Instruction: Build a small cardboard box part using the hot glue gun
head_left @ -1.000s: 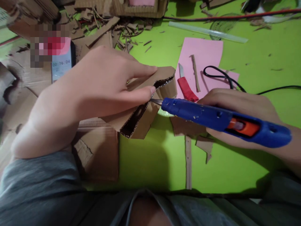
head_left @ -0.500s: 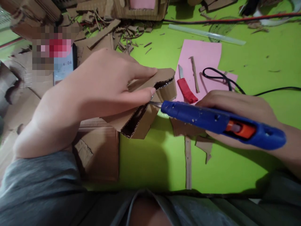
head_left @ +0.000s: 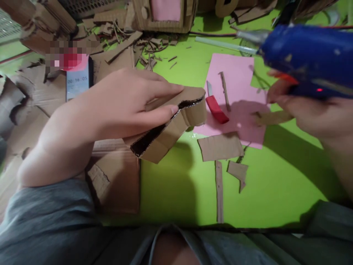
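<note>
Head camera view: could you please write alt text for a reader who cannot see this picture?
A person's left hand grips a curved corrugated cardboard piece, while the right hand holds a blue hot glue gun up at the right. On a green table, a red-handled utility knife lies on pink paper, with cardboard scraps beyond.

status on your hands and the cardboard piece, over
left hand gripping the cardboard piece. right hand holding the glue gun up, away from the piece. knife with red handle on pink paper beside it.
</note>
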`<state>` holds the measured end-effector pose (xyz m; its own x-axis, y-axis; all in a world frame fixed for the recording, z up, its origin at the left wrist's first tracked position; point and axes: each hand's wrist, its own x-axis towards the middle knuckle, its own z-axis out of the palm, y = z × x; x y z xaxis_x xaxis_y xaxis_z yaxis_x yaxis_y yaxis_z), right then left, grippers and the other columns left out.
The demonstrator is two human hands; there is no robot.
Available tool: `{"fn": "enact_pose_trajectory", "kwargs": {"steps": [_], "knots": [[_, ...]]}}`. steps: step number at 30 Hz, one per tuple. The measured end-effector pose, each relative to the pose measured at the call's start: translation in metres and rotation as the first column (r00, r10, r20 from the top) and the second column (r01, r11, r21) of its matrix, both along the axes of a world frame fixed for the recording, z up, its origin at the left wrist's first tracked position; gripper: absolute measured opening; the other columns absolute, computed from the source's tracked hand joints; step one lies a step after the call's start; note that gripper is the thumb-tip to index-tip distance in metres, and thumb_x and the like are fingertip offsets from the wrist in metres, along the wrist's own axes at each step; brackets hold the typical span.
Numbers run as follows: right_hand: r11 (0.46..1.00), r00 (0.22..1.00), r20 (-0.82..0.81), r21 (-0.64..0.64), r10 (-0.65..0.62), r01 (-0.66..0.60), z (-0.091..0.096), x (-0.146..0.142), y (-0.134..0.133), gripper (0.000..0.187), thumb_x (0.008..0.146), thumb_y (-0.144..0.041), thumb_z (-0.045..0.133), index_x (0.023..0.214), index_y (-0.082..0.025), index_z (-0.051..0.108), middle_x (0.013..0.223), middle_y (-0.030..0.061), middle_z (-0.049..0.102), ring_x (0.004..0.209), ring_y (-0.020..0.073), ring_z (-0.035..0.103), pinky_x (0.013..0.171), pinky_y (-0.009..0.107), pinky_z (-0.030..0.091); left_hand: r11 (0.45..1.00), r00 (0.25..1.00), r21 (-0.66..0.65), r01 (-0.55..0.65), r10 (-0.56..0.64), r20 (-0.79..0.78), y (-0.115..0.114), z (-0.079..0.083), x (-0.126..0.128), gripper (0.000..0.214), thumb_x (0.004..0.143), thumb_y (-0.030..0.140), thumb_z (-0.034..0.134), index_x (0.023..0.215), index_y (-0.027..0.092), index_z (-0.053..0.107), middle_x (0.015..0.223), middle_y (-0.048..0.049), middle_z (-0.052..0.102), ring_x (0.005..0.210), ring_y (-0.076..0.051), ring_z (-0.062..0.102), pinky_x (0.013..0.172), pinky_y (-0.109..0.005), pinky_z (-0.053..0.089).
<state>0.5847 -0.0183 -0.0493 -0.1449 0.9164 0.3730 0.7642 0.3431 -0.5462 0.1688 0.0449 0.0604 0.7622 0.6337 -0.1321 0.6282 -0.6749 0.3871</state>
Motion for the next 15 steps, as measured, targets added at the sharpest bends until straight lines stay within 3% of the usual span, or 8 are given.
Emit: {"fn": "enact_pose_trajectory", "kwargs": {"steps": [3, 6, 9, 12, 15], "knots": [[0.988, 0.972, 0.181, 0.069, -0.147, 0.136, 0.002, -0.007, 0.018, 0.052, 0.103, -0.06, 0.073, 0.14, -0.025, 0.084, 0.125, 0.0129, 0.088, 0.117, 0.04, 0.086, 0.101, 0.066, 0.067, 0.997, 0.999, 0.059, 0.047, -0.047, -0.009, 0.001, 0.003, 0.0, 0.069, 0.115, 0.062, 0.044, 0.172, 0.033, 0.069, 0.167, 0.0, 0.075, 0.153, -0.04, 0.073, 0.134, -0.063, 0.061], [0.971, 0.899, 0.408, -0.104, -0.155, 0.215, 0.008, -0.026, 0.027, 0.059, 0.096, -0.041, 0.076, 0.152, -0.023, 0.077, 0.139, 0.0177, 0.086, 0.133, 0.0454, 0.082, 0.112, 0.066, 0.067, 0.999, 0.998, 0.026, 0.038, -0.039, 0.052, 0.005, -0.001, -0.001, 0.066, 0.114, 0.062, 0.051, 0.171, 0.034, 0.069, 0.177, -0.0016, 0.067, 0.163, -0.042, 0.066, 0.142, -0.067, 0.054], [0.943, 0.863, 0.474, -0.169, -0.176, 0.285, 0.005, -0.031, 0.034, 0.073, 0.09, -0.025, 0.078, 0.162, -0.021, 0.071, 0.151, 0.0223, 0.081, 0.145, 0.0486, 0.076, 0.12, 0.066, 0.064, 0.998, 0.99, -0.055, 0.041, -0.033, 0.139, 0.011, -0.012, 0.0, 0.062, 0.108, 0.066, 0.062, 0.16, 0.036, 0.078, 0.177, -0.0036, 0.066, 0.169, -0.046, 0.06, 0.15, -0.07, 0.045], [0.95, 0.876, 0.459, -0.18, -0.15, 0.257, -0.004, -0.019, 0.044, 0.073, 0.093, -0.028, 0.08, 0.165, -0.023, 0.071, 0.146, 0.0198, 0.083, 0.142, 0.0458, 0.076, 0.117, 0.065, 0.064, 0.996, 0.991, -0.065, 0.054, -0.045, 0.125, 0.016, -0.027, 0.003, 0.062, 0.108, 0.066, 0.058, 0.159, 0.038, 0.079, 0.179, -0.004, 0.065, 0.172, -0.046, 0.057, 0.152, -0.073, 0.041], [0.942, 0.887, 0.446, -0.231, -0.119, 0.243, -0.013, -0.003, 0.053, 0.071, 0.098, -0.048, 0.089, 0.164, -0.029, 0.074, 0.141, 0.0174, 0.084, 0.135, 0.044, 0.077, 0.111, 0.063, 0.065, 0.995, 0.993, -0.067, 0.072, -0.065, 0.1, 0.015, -0.037, 0.004, 0.064, 0.11, 0.071, 0.058, 0.159, 0.035, 0.078, 0.181, -0.007, 0.062, 0.175, -0.049, 0.052, 0.152, -0.08, 0.035]]}}
